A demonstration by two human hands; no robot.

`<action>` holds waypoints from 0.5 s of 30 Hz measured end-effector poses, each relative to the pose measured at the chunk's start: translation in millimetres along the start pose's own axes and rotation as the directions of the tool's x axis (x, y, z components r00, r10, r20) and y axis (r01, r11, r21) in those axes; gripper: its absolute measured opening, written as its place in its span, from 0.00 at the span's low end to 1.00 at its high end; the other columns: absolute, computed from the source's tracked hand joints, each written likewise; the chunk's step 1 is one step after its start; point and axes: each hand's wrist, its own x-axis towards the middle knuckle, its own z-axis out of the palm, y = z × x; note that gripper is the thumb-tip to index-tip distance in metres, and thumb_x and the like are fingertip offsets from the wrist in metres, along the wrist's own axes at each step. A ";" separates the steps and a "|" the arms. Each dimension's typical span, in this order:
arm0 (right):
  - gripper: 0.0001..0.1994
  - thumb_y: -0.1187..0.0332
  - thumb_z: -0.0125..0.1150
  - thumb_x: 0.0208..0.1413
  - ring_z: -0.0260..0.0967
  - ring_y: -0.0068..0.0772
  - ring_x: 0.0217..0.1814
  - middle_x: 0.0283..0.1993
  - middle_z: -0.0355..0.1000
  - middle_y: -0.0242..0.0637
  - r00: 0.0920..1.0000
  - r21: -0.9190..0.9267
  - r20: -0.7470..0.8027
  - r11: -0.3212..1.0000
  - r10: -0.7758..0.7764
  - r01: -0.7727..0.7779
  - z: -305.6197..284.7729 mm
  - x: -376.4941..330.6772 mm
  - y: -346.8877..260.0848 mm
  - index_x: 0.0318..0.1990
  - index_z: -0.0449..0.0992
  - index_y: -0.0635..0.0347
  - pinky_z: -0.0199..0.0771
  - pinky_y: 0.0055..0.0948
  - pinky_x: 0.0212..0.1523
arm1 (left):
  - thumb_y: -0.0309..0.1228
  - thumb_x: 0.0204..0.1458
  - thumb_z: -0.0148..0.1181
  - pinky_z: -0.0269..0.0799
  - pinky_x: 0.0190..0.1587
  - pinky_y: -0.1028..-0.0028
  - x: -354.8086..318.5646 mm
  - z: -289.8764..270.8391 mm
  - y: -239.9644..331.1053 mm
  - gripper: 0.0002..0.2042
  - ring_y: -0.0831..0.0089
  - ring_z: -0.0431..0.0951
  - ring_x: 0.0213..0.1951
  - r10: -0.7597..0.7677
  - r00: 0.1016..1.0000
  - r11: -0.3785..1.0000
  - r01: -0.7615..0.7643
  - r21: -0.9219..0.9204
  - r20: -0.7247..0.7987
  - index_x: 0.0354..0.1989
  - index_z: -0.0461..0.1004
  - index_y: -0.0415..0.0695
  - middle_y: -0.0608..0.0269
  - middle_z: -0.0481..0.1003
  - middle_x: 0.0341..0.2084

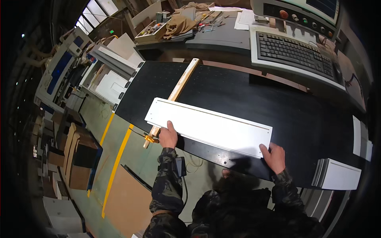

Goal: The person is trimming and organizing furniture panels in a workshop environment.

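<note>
A long white panel (210,126) with a thin groove along its far edge and small holes near its ends lies over the black worktable (301,119). Its lower edge looks doubled, so another panel may be under it. My left hand (168,137) grips the near edge toward the left end, thumb on top. At the right end, my right hand (274,157) holds the near corner, thumb on the face and fingers around the end. The panel's left part rests against or over a wooden strip (183,81) that crosses the table; I cannot tell which. A yellow clamp (149,138) sits on the strip beside my left hand.
A stack of white panels (339,175) lies at the table's near right corner, with more white panels (359,137) beyond. Behind are a keyboard (295,53), a control panel (303,18) with buttons, and a bench (222,37) with tools and cloth. Cartons (81,158) stand left.
</note>
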 end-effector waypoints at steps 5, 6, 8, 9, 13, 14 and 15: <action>0.23 0.55 0.62 0.56 0.69 0.61 0.25 0.22 0.69 0.57 1.000 -0.049 0.002 0.999 -0.008 0.008 7.6 16.8 -19.8 0.23 0.71 0.71 0.65 0.49 0.26 | 0.47 0.64 0.44 0.69 0.37 0.59 -18.6 -44.9 18.7 0.27 0.50 0.73 0.27 0.231 0.971 0.962 -0.217 -0.168 0.067 0.40 0.73 0.28 0.42 0.75 0.25; 0.23 0.56 0.62 0.56 0.68 0.61 0.26 0.22 0.69 0.57 0.999 -0.090 -0.012 0.995 0.031 -0.032 7.9 10.2 -22.8 0.22 0.69 0.71 0.64 0.49 0.26 | 0.46 0.65 0.44 0.69 0.37 0.62 -32.3 -58.1 22.5 0.25 0.55 0.72 0.28 0.235 0.972 0.927 -0.221 -0.303 0.008 0.44 0.71 0.28 0.46 0.75 0.26; 0.23 0.56 0.62 0.56 0.68 0.61 0.26 0.23 0.69 0.57 0.999 -0.086 -0.014 0.995 0.048 -0.049 8.4 7.3 -26.5 0.22 0.69 0.71 0.63 0.49 0.26 | 0.44 0.65 0.44 0.68 0.37 0.65 -48.5 -72.6 -0.5 0.24 0.59 0.71 0.28 0.212 0.975 0.879 -0.219 -0.424 -0.063 0.48 0.70 0.29 0.49 0.74 0.27; 0.23 0.56 0.62 0.56 0.68 0.61 0.26 0.23 0.69 0.57 0.998 -0.078 -0.026 0.995 0.052 -0.054 10.9 6.1 -30.0 0.22 0.69 0.71 0.63 0.49 0.27 | 0.42 0.65 0.44 0.68 0.39 0.64 -43.9 -78.3 -21.3 0.24 0.56 0.73 0.33 0.217 0.925 0.891 -0.318 -0.324 -0.312 0.54 0.66 0.30 0.47 0.75 0.31; 0.18 0.57 0.62 0.56 0.71 0.59 0.33 0.28 0.72 0.54 0.996 -0.026 -0.042 0.996 0.084 -0.085 13.5 3.8 -32.5 0.31 0.76 0.69 0.69 0.46 0.33 | 0.38 0.66 0.42 0.68 0.43 0.66 12.8 -77.8 -67.4 0.21 0.54 0.72 0.40 0.269 0.898 0.847 -0.393 -0.358 -0.349 0.59 0.64 0.33 0.48 0.73 0.35; 0.18 0.57 0.63 0.55 0.70 0.58 0.37 0.37 0.73 0.53 0.997 -0.127 -0.020 0.989 0.075 -0.077 10.7 3.8 -39.0 0.40 0.77 0.67 0.70 0.46 0.38 | 0.35 0.67 0.41 0.69 0.43 0.66 15.5 -82.9 -55.3 0.17 0.56 0.73 0.40 0.242 0.933 0.822 -0.343 -0.455 -0.267 0.52 0.69 0.34 0.51 0.73 0.32; 0.19 0.61 0.63 0.54 0.71 0.58 0.45 0.46 0.72 0.55 0.979 -0.162 -0.201 0.987 -0.031 -0.002 12.2 0.6 -54.7 0.49 0.75 0.67 0.71 0.45 0.45 | 0.35 0.67 0.41 0.69 0.43 0.66 24.4 -83.5 -62.2 0.17 0.56 0.73 0.40 0.258 0.930 0.813 -0.355 -0.460 -0.261 0.52 0.69 0.34 0.51 0.73 0.32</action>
